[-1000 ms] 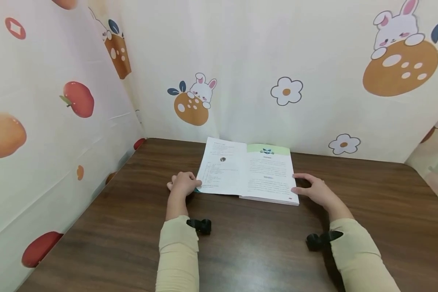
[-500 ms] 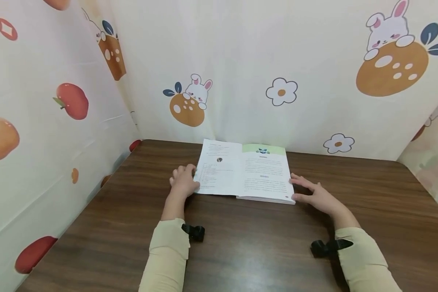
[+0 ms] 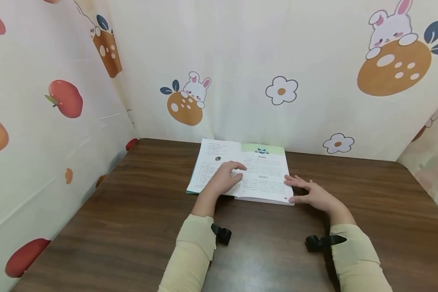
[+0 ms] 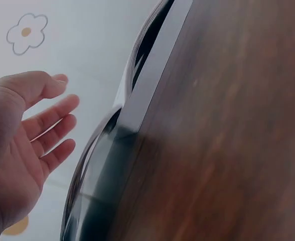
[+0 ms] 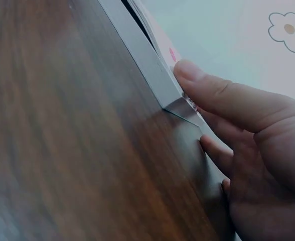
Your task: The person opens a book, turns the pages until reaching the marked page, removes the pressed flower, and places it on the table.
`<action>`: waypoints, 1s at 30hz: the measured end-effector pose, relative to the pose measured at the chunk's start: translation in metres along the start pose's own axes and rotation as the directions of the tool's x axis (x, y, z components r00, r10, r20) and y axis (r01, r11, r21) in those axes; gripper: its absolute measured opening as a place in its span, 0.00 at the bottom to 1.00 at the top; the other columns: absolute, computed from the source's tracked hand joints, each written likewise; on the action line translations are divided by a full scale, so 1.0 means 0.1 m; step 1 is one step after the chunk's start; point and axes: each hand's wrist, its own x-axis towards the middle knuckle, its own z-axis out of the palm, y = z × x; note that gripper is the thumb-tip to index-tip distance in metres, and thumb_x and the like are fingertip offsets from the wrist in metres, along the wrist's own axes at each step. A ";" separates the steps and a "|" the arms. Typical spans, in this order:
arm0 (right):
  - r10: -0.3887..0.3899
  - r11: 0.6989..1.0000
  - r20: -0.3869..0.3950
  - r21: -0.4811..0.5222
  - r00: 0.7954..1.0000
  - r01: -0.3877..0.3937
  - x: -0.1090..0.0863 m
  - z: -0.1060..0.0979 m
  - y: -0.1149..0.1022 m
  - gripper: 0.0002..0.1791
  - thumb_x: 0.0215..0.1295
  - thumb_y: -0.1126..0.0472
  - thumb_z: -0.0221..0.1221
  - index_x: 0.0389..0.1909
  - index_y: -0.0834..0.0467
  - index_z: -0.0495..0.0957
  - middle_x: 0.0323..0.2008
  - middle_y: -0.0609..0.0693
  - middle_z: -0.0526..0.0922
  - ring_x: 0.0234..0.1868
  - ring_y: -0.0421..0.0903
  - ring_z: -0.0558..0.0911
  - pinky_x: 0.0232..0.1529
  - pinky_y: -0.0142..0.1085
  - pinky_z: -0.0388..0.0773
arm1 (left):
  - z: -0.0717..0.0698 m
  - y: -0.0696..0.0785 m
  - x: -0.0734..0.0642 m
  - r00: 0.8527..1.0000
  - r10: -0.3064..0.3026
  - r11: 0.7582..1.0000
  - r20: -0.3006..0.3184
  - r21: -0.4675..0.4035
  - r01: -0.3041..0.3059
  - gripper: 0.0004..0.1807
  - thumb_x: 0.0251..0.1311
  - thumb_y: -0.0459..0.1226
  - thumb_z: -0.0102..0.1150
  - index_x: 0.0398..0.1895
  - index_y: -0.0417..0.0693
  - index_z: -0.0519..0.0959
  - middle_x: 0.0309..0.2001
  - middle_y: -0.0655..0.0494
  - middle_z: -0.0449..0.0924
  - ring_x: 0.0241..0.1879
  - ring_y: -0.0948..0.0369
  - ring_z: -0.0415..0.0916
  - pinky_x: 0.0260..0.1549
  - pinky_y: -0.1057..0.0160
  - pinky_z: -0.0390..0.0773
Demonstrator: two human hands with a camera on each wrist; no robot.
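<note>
The open book, thin with smooth white printed pages, lies flat at the far side of the dark wooden table. The left hand rests on its left page, fingers loose; the right hand, fingers spread, touches its right edge.

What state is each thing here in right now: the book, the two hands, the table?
book: open, lying flat on the table.
left hand: fingers relaxed, resting across the open pages.
right hand: fingers straight, thumb touching the book's near right corner.
table: dark wood, bearing the book.
curtain: hanging behind the table, printed with rabbits and flowers.
</note>
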 end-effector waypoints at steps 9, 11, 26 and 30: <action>0.006 1.000 -0.114 -0.006 0.994 -0.006 0.02 0.04 -0.03 0.27 0.55 0.48 0.64 0.53 0.58 0.77 0.64 0.55 0.66 0.69 0.59 0.50 0.62 0.59 0.33 | -0.12 -0.16 -0.02 0.988 -0.066 0.994 -0.137 -0.097 0.053 0.11 0.63 0.36 0.52 0.46 0.48 0.79 0.49 0.55 0.76 0.51 0.59 0.69 0.53 0.57 0.67; 0.007 1.000 -0.135 -0.007 0.991 -0.008 0.02 0.06 -0.03 0.25 0.57 0.48 0.63 0.52 0.58 0.77 0.63 0.56 0.66 0.68 0.60 0.51 0.62 0.61 0.35 | -0.12 -0.18 -0.03 0.987 -0.066 0.993 -0.147 -0.102 0.052 0.10 0.63 0.36 0.53 0.45 0.47 0.79 0.48 0.55 0.76 0.50 0.59 0.69 0.52 0.57 0.67; 0.010 0.996 -0.425 0.084 0.905 0.028 0.11 0.22 -0.11 0.21 0.58 0.50 0.63 0.42 0.64 0.80 0.60 0.59 0.69 0.68 0.59 0.52 0.59 0.64 0.44 | 0.28 0.39 0.01 0.998 -0.023 0.990 0.065 0.143 0.013 0.21 0.50 0.54 0.64 0.44 0.55 0.80 0.39 0.63 0.77 0.39 0.65 0.71 0.39 0.66 0.71; 0.021 0.995 -0.435 0.097 0.900 0.023 0.12 0.22 -0.12 0.21 0.58 0.51 0.63 0.41 0.66 0.79 0.61 0.60 0.68 0.68 0.59 0.51 0.60 0.63 0.43 | 0.42 0.51 0.02 0.996 -0.038 0.951 0.086 0.310 0.009 0.20 0.49 0.54 0.66 0.44 0.58 0.80 0.39 0.64 0.76 0.38 0.66 0.70 0.37 0.66 0.71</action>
